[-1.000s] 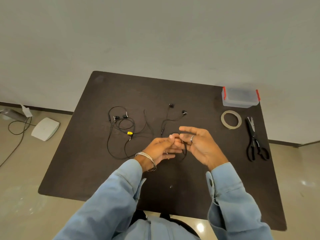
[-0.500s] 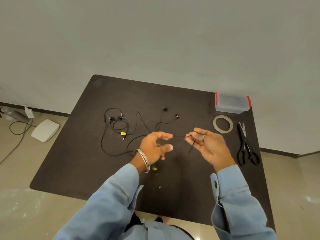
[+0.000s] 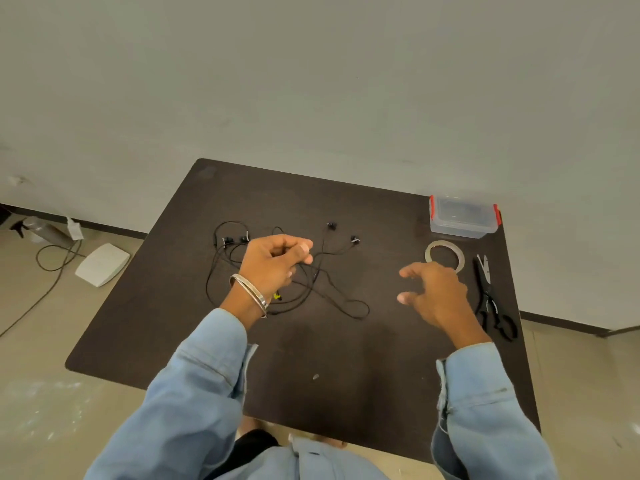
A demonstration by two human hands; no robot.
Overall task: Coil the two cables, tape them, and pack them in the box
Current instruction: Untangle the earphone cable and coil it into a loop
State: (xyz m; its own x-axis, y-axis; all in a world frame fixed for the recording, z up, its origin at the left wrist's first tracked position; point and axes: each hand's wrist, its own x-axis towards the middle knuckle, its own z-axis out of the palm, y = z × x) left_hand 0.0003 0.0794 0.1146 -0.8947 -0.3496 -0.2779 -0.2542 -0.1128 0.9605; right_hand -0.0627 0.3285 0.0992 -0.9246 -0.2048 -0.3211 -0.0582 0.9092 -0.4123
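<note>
Step in hand: coiling of the first cable; judged to be at its start, since both cables lie loose on the worktop (image 3: 180,306) and no coil is formed.
Left hand (image 3: 273,261): raised over the tangle, fingers curled with thumb against fingertips. It appears to pinch a strand of the right cable, but the strand is too thin to confirm.
Right hand (image 3: 433,292): fingers spread and relaxed, holding nothing, hovering near the tape roll (image 3: 445,256).
Right cable (image 3: 343,299): earphone lead with two buds at the far end; its slack runs in a loose loop toward the near side.
Left cable (image 3: 216,258): second earphone lead, partly hidden by the left hand, with a yellow tag (image 3: 277,296). The two leads cross beneath the wrist.
Recommended method: separate the leads before winding; anchor one end in the left hand; lay even turns with the right hand; keep the buds outside the coil.
Risk: winding while the leads cross would likely trap the second cable.
Box (image 3: 462,218): clear, with red side clips, at the far right corner. The lid appears fitted; no contents are visible.
Scissors (image 3: 488,292): lying beside the tape roll, untouched.
</note>
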